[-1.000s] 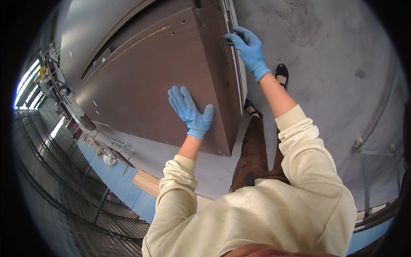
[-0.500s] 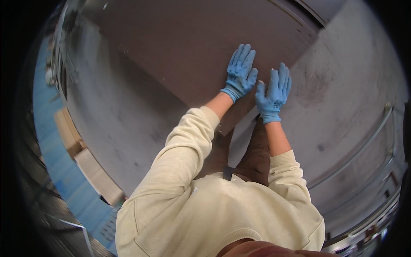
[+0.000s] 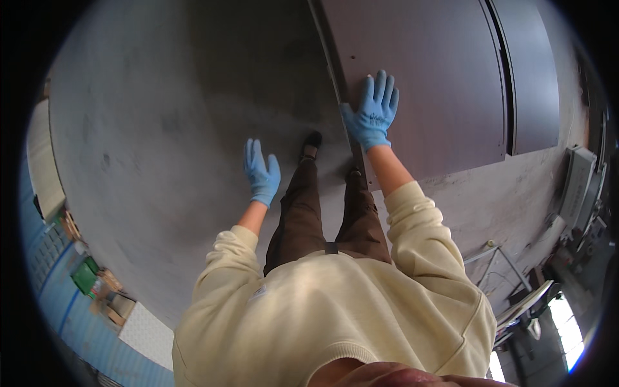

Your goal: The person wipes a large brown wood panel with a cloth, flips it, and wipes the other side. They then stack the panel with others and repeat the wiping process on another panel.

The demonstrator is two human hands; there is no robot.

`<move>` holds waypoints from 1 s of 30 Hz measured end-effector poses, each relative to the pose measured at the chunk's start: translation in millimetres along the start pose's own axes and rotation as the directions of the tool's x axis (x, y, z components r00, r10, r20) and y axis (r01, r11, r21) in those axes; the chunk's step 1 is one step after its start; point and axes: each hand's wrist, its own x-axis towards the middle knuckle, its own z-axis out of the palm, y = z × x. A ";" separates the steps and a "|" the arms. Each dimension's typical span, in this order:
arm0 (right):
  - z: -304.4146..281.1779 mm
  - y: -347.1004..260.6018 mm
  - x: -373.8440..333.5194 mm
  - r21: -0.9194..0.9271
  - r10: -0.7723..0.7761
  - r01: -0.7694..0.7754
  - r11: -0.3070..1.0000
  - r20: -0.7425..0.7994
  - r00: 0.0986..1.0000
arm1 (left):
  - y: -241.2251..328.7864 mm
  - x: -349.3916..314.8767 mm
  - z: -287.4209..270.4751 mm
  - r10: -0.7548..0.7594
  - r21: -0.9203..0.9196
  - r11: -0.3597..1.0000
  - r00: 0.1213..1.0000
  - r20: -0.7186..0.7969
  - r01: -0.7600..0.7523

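A large brown, smooth panel-like piece [image 3: 432, 97] fills the upper right, with small holes near its left edge. My right hand [image 3: 374, 116], in a blue work glove, lies flat on its near left corner area, fingers spread and thumb at the edge. A dark gap along its right side parts it from a second brown panel [image 3: 532, 71]. To the left, my gloved left hand [image 3: 261, 173] hangs in the air over the grey floor, fingers stretched, holding nothing.
Grey concrete floor [image 3: 155, 142] spreads to the left. By the blue wall on the far left stand a green bin [image 3: 84, 275], cardboard pieces [image 3: 116, 306] and a white board [image 3: 147, 335]. A metal frame [image 3: 503, 261] and other gear line the right side.
My view has turned, so the panel now lies to the right instead of ahead. My left hand has come off the panel and moved left; my right hand is on the panel by its edge.
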 end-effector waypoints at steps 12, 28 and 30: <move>53.8 29.4 20.0 -0.232 0.071 -0.062 0.971 0.031 0.997 | -86.4 -164.9 11.2 -0.603 0.040 0.778 0.729 0.322 0.626; 59.7 19.5 25.2 -0.280 0.090 -0.097 0.955 -0.037 0.995 | 13.2 132.1 60.9 -0.133 -0.503 0.852 0.990 0.056 0.143; 56.4 17.0 25.5 -0.265 0.088 -0.099 0.959 -0.053 0.995 | 57.2 193.9 80.4 -0.124 -0.520 0.843 0.990 0.067 0.141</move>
